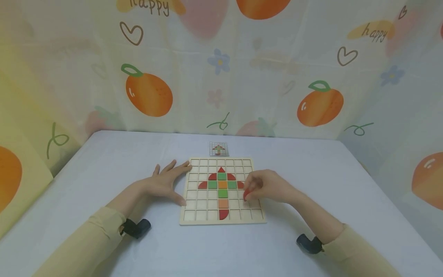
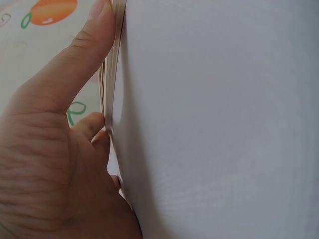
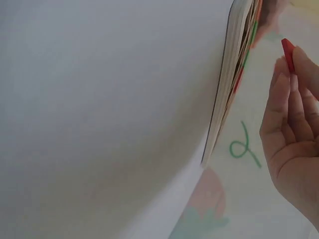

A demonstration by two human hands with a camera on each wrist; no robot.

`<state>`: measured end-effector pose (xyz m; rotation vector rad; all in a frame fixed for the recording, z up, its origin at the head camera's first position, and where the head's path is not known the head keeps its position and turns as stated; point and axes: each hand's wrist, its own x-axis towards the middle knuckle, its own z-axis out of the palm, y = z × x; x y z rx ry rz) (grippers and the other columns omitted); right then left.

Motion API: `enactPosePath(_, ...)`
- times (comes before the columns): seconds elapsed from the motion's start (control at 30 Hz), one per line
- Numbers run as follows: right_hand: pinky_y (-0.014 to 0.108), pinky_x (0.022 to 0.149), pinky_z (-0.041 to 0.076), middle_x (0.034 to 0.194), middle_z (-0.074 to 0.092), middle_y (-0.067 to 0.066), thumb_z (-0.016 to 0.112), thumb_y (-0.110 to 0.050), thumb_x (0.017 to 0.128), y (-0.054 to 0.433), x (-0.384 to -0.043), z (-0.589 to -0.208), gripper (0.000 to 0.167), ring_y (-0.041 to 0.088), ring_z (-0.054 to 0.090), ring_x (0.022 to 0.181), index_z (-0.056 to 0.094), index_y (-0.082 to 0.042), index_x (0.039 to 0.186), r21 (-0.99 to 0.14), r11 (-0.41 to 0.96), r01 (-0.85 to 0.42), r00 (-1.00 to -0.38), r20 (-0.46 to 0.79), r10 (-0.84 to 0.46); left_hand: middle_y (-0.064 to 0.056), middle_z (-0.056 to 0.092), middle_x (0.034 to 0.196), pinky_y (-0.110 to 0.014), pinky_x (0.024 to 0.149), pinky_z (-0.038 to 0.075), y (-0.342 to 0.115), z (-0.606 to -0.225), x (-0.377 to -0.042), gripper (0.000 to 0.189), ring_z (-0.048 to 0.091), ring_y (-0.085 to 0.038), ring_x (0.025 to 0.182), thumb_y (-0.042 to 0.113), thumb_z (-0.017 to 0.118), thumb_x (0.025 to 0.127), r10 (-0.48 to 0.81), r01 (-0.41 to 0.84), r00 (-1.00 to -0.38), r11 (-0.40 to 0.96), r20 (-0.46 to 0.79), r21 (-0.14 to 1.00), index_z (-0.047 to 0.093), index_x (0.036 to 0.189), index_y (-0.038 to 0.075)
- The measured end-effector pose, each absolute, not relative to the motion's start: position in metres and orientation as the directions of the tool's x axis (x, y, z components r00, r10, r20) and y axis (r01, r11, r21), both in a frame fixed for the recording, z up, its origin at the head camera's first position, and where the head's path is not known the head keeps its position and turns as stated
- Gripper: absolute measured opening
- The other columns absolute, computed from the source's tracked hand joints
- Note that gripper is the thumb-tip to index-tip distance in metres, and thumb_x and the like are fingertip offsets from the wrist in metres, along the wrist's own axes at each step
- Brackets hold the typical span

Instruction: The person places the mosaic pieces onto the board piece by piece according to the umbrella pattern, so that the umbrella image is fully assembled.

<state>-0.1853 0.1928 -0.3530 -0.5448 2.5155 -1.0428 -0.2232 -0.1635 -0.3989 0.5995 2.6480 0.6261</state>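
Observation:
A wooden grid board [image 1: 200,215] lies flat on the table, with red, green and orange tiles set in its squares as a rocket-like figure. The lowest one is a red quarter-circle tile [image 1: 223,214]. My right hand [image 1: 268,186] pinches a red tile [image 1: 246,194] between thumb and fingers, just over the board's right side; the right wrist view shows this red tile [image 3: 288,56] edge-on, its full outline hidden. At the board's left edge my left hand [image 1: 162,184] is spread, thumb and fingertips touching the rim, and the left wrist view shows its thumb [image 2: 75,64] along that edge.
Behind the board lies a small pattern card [image 1: 219,149] showing a similar figure on a grid. A white cloth covers the table [image 1: 138,150]. Printed curtains [image 1: 214,77] hang at the back and sides. Each wrist wears a black device [image 1: 136,228].

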Motion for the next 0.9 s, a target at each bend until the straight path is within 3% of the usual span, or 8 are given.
enactPosePath(0.23, 0.025, 0.076, 0.052, 0.087, 0.076, -0.005, 0.080, -0.021, 0.082, 0.169, -0.182, -0.352, 0.017, 0.011, 0.067, 0.077, 0.076, -0.015, 0.098, -0.740, 0.600, -0.304, -0.813, -0.127, -0.568, -0.002, 0.011, 0.170, -0.078, 0.111, -0.011, -0.164, -0.397, -0.222, 0.120, -0.004, -0.043, 0.155, 0.060, 0.084, 0.063, 0.486, 0.330, -0.844, 0.804, -0.227, 0.494, 0.022, 0.158, 0.021)
enactPosePath(0.53, 0.023, 0.078, 0.054, 0.089, 0.074, -0.007, 0.076, -0.019, 0.086, 0.143, -0.178, -0.356, 0.015, 0.006, 0.066, 0.082, 0.076, -0.018, 0.101, -0.701, 0.606, -0.376, -0.784, -0.108, -0.611, -0.003, 0.012, 0.169, -0.079, 0.111, -0.010, -0.162, -0.398, -0.222, 0.120, -0.003, -0.044, 0.154, 0.061, 0.083, 0.063, 0.485, 0.337, -0.847, 0.806, -0.218, 0.487, 0.023, 0.158, 0.020)
enactPosePath(0.9, 0.019, 0.077, 0.053, 0.087, 0.072, -0.011, 0.074, -0.017, 0.089, 0.117, -0.170, -0.357, 0.015, 0.001, 0.064, 0.080, 0.075, -0.024, 0.102, -0.641, 0.632, -0.435, -0.734, -0.154, -0.661, -0.002, 0.011, 0.170, -0.078, 0.111, -0.011, -0.165, -0.399, -0.224, 0.119, -0.004, -0.044, 0.154, 0.062, 0.083, 0.063, 0.484, 0.329, -0.844, 0.807, -0.230, 0.491, 0.023, 0.158, 0.022)
